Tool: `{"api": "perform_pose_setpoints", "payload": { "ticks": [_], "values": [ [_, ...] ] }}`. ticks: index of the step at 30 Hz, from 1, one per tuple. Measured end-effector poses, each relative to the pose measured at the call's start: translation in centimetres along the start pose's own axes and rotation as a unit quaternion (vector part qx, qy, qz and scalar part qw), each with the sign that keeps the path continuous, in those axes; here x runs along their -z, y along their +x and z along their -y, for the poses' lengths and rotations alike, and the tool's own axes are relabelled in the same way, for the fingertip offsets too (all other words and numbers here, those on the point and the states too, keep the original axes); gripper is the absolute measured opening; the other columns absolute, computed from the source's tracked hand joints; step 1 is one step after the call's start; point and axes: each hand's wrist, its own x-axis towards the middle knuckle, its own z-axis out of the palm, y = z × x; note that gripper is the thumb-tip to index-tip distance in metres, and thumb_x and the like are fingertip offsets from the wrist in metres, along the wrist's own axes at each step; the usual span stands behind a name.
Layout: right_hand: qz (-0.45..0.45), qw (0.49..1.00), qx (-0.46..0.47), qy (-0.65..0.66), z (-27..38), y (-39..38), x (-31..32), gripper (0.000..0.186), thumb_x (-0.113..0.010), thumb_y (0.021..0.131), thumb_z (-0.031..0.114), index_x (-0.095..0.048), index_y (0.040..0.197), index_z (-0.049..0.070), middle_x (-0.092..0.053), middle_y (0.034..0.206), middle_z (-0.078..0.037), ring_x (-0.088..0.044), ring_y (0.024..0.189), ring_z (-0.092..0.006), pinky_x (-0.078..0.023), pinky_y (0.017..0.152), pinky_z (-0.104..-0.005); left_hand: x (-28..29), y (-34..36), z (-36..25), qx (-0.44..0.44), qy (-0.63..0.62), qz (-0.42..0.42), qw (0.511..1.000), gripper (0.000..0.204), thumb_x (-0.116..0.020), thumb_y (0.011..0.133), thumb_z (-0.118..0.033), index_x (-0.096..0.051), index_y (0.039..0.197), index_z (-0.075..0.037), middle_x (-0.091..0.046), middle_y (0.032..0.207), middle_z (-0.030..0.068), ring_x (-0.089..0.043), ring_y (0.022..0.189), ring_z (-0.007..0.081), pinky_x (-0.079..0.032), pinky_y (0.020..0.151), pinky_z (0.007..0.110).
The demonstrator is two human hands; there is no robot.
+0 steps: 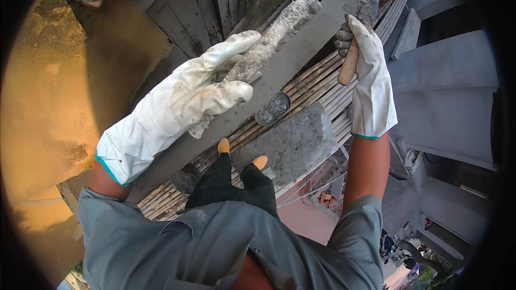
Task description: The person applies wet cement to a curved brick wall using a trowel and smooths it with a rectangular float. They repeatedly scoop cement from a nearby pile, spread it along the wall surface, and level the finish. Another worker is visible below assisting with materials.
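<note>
My left hand (188,83), in a white work glove, grips a long, narrow, board-like tool (277,35) crusted with grey mortar. It slants up to the right, and the glove hides how it is held. Further right, my gloved right hand (370,70) is closed round the wooden handle of a trowel (349,64). The trowel's blade, coated in wet grey mortar, points away from me and is apart from the board-like tool. Below and between my hands, a small dark tub (273,109) contains some grey mortar.
I stand high up on a platform of bamboo poles (312,87), with a mortar-smeared board (301,142) near my yellow boots (260,161). A grey ledge (287,67) runs diagonally ahead, beside wooden planks (183,16). A yellow wall (43,91) stands left; cables and rubble lie lower down.
</note>
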Motion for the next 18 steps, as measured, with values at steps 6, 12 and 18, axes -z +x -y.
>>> {"api": "perform_pose_setpoints", "payload": {
  "ticks": [6, 12, 18],
  "values": [
    [0.055, 0.992, 0.064, -0.097, -5.4, 6.4, -7.1, 0.026, -0.07, 0.096, 0.028, -0.067, 0.102, 0.003, -0.067, 0.082, -0.007, -0.062, 0.062, -0.0171, -0.05, 0.06, -0.0306, 10.9, -6.5, 5.2, 0.121, -0.125, -0.074, 0.982, 0.079, -0.062, 0.102, -0.043, -0.029, 0.162, -0.004, -0.057, 0.12, 0.0052, -0.058, 0.093, 0.0119, -0.051, 0.084, 0.028],
    [-0.029, 0.987, -0.073, -0.14, -8.1, 9.5, -7.8, 0.023, -0.067, 0.098, 0.023, -0.069, 0.108, 0.002, -0.069, 0.085, -0.007, -0.062, 0.064, -0.0165, -0.051, 0.055, -0.0292, 12.7, -7.2, 15.8, 0.19, -0.2, 0.002, 0.961, 0.085, -0.061, 0.1, -0.054, -0.029, 0.163, -0.007, -0.058, 0.125, 0.003, -0.054, 0.097, 0.0103, -0.049, 0.083, 0.026],
    [0.011, 0.996, -0.078, -0.052, -8.7, 9.8, -6.2, 0.02, -0.066, 0.1, 0.025, -0.065, 0.102, 0.005, -0.066, 0.083, -0.006, -0.06, 0.065, -0.0146, -0.05, 0.055, -0.0285, 8.6, -0.7, 23.4, 0.097, -0.436, 0.084, 0.891, 0.054, -0.047, 0.109, -0.018, -0.029, 0.159, -0.006, -0.059, 0.136, 0.023, -0.06, 0.128, 0.0264, -0.052, 0.106, 0.028]
  ]
}}
